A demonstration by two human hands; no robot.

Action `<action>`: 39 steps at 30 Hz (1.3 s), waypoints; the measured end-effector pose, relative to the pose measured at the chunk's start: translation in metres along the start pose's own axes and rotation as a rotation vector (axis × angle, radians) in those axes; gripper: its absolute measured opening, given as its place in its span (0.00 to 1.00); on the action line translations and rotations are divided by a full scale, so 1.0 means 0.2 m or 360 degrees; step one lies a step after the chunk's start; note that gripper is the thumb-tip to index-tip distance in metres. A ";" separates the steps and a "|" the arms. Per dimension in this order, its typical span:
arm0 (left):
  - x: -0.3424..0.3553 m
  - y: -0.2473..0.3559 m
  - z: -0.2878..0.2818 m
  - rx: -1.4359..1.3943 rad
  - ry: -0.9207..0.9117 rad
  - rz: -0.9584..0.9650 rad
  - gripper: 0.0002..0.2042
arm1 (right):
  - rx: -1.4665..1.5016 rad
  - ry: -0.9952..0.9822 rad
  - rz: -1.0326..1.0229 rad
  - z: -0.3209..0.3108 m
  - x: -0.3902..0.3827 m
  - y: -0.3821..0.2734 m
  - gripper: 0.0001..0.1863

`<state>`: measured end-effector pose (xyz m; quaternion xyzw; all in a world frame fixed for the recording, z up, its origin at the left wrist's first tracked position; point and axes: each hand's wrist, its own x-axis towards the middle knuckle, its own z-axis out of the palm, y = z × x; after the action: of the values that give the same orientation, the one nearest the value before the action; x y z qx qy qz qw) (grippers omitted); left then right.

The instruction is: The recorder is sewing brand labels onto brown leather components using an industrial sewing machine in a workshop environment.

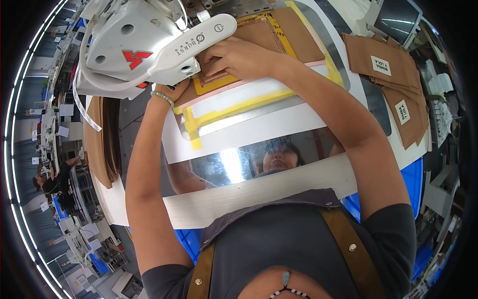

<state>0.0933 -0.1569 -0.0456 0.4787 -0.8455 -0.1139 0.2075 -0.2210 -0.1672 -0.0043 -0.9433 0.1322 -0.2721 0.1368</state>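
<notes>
— Check the right hand [238, 59].
— Rests with bent, slightly spread fingers over the brown panel [259, 37], inside a yellow-edged frame [282, 33] on the table [259, 189].
— And the left hand [181, 90]?
— Reaches beneath the white machine head [112, 42] (mostly hidden, so cannot tell whether pinching).

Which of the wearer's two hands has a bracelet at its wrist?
The left hand, partly hidden under the white machine: a beaded bracelet circles its wrist, while the right hand has a bare one.
</notes>
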 end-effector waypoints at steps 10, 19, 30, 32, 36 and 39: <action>0.06 -0.06 0.00 -0.1856 0.0180 -0.0575 0.17 | -0.0116 0.0027 -0.0027 0.03 0.03 0.02 0.21; 0.11 0.06 -0.07 -0.1485 0.0025 -0.0670 0.20 | -0.0066 -0.0067 0.0046 0.04 0.05 0.04 0.18; 0.07 -0.09 0.01 -0.1991 0.0039 -0.0752 0.24 | 0.0095 -0.0130 0.0189 -0.01 0.05 0.00 0.16; -0.02 -0.14 -0.01 -0.1391 0.0072 -0.0554 0.23 | 0.0076 -0.0191 0.0252 -0.05 0.14 -0.06 0.17; -0.10 -0.03 -0.02 0.0084 -0.0072 -0.0131 0.21 | -0.0168 0.0247 0.0134 0.00 0.08 0.02 0.17; -0.14 0.07 0.01 -0.0297 0.0286 -0.0196 0.18 | -0.0268 0.0147 0.0105 0.06 0.07 0.05 0.18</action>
<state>0.0945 -0.1258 -0.0488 0.5166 -0.7781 -0.1613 0.3188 -0.2044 -0.1789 -0.0097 -0.9330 0.1917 -0.2985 0.0595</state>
